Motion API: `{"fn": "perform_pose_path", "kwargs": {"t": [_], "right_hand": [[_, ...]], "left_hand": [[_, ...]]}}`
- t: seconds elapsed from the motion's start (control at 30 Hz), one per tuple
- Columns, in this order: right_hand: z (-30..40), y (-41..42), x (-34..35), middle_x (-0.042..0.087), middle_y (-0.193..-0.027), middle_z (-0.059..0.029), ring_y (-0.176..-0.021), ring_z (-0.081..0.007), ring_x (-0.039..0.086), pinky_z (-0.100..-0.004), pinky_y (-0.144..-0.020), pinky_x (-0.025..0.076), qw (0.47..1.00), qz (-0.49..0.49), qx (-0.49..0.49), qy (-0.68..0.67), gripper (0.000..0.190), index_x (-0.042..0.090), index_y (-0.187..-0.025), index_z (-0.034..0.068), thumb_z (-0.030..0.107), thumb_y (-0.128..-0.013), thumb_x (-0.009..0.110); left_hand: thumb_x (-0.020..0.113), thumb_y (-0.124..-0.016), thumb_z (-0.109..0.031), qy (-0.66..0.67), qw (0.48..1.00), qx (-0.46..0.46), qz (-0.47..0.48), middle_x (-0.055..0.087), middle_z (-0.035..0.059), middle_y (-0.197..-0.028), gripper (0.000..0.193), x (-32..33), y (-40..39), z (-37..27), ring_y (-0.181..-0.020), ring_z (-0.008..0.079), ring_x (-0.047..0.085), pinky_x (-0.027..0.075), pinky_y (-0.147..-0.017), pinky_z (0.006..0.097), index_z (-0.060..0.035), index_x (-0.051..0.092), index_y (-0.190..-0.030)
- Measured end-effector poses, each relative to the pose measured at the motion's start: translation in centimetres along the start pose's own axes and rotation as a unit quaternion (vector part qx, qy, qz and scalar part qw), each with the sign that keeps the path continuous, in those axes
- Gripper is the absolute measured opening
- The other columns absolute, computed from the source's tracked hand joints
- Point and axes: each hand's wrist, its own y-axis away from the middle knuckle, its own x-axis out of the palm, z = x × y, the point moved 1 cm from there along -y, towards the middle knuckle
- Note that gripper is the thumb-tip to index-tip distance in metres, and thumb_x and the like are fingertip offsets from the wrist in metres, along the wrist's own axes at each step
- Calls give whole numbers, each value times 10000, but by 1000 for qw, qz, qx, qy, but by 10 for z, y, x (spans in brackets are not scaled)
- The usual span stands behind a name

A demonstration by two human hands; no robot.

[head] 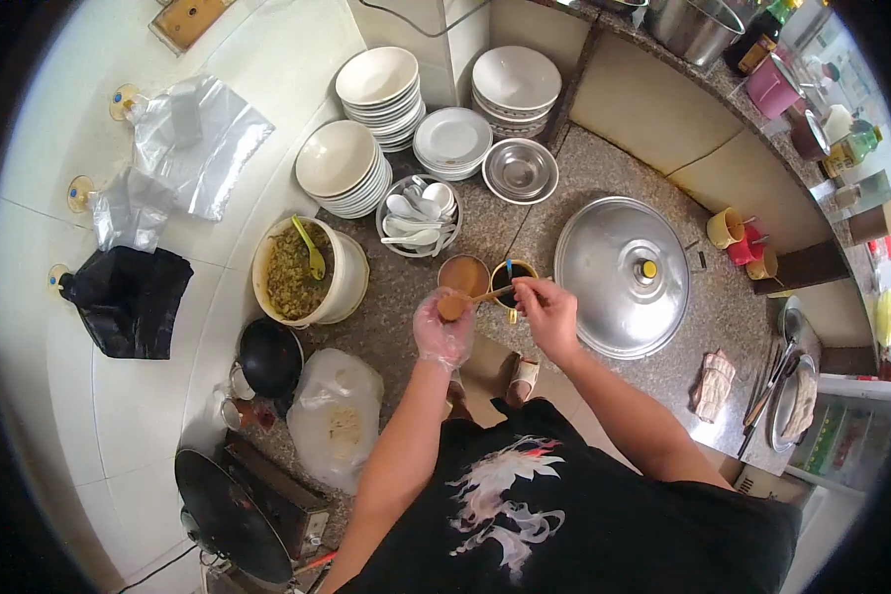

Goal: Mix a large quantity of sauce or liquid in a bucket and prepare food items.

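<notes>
My left hand (444, 334), in a clear plastic glove, holds a small round brown item (453, 305); whether it is food or a spoon's bowl, I cannot tell. A thin wooden-looking handle (494, 293) runs from it to my right hand (546, 312), which is bare and pinches the handle's end. Just beyond my left hand stands a round bowl of brown sauce or powder (464, 276). Beside it, partly behind my right hand, is a yellow mug (512, 315) with dark liquid and a blue-tipped utensil.
A large metal lid (601, 260) lies at right. At left stand a white bucket (349, 278) of chopped greens and a filled plastic bag (334, 416). Beyond are a bowl of white spoons (419, 219), stacked plates (453, 139) and bowls (338, 160). Mugs (725, 227) stand by the right wall.
</notes>
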Motion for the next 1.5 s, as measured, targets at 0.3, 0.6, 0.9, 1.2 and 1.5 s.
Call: {"fn": "perform_pose_path", "kwargs": {"t": [0.3, 0.6, 0.9, 1.2, 1.5], "right_hand": [[-41, -19, 11, 653, -762, -143, -611, -204, 648, -314, -553, 490, 959, -43, -209, 189, 132, 683, -952, -8, 81, -867, 635], [-36, -18, 4, 646, -688, -78, -582, -101, 603, -267, -535, 479, 993, -70, 91, 16, 208, 679, -949, -38, 151, -905, 603], [8, 1, 1, 638, -726, -85, -617, -136, 610, -279, -574, 477, 992, -70, -87, 53, 150, 677, -1006, 1, 77, -889, 620], [-27, 7, 20, 657, -781, -102, -683, -131, 640, -294, -634, 516, 983, 25, -129, 125, 231, 637, -1100, -4, 69, -882, 620], [-36, 34, 0, 604, -819, 15, -700, -69, 551, -230, -584, 456, 866, 294, 300, -273, 256, 640, -1017, 62, 296, -950, 560]], "left_hand": [[512, -839, -49, 36, 997, -22, 72, 540, 106, -782, 89, -16, -3, -11, -736, 222, 535, 494, -718, 311, 1, 534, -769], [494, -829, -90, 43, 993, -32, 107, 575, 130, -891, 95, -43, -12, -19, -855, 258, 549, 484, -790, 366, -11, 546, -819], [485, -891, -97, 9, 1000, 6, 2, 592, 126, -886, 140, 6, -6, -1, -805, 252, 574, 521, -782, 350, -1, 563, -825], [526, -924, -177, -32, 990, 7, 134, 558, 20, -741, 153, -5, 17, -1, -672, 133, 557, 518, -599, 261, -103, 560, -795], [521, -970, -233, -47, 966, -208, 143, 541, 2, -699, 138, 22, 76, 30, -499, 41, 489, 431, -399, 159, -119, 564, -907]]}}
